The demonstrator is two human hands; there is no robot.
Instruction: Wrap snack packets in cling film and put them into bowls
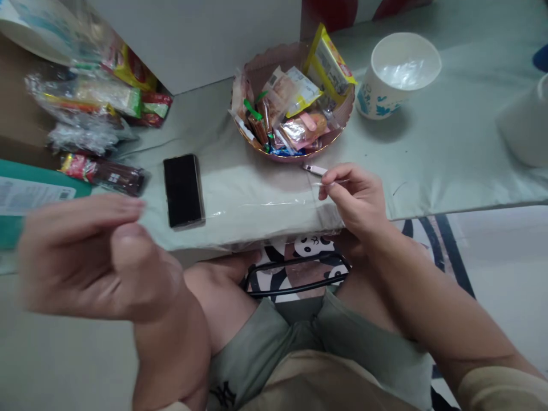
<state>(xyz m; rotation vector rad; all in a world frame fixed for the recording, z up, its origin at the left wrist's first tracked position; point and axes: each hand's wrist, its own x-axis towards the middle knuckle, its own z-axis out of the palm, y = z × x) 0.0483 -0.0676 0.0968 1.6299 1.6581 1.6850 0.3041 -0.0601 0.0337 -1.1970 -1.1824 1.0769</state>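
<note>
Nearest, raised and blurred, left grip [96, 260] with thumb and index tips drawn close; cannot tell about any gap or anything pinched there. Just right of that wrist, bare knees and grey-green shorts [363, 328]. Beyond, between the two grips and lower than both, a black frame [295, 292] over a panda-printed surface [308, 246].

Farther out, right grip [357, 197] over the near side of the pale green table [432, 177], thumb and forefinger together, clamped on a thin clear strip [317, 184], visible mainly as a faint shine at the fingertips. Just past those fingertips, a small white stick [315, 170]; cannot tell whether touching or apart. Between the grips, nearer the left one, a dark-screened phone [183, 191], lying flat. Behind the left grip, a teal item [43, 200] with a white label, then a brown packet [113, 174] with a red end, then heaped clear wrappers [85, 134].

Beyond the right grip, slightly leftward, a pink bowl [268, 60] full of wrapped snacks [295, 128]. Beyond and rightward, a patterned paper cup [377, 100] with clear film inside; farther right, a pale cup [524, 125]. Behind the bowl, a white panel [226, 43].
</note>
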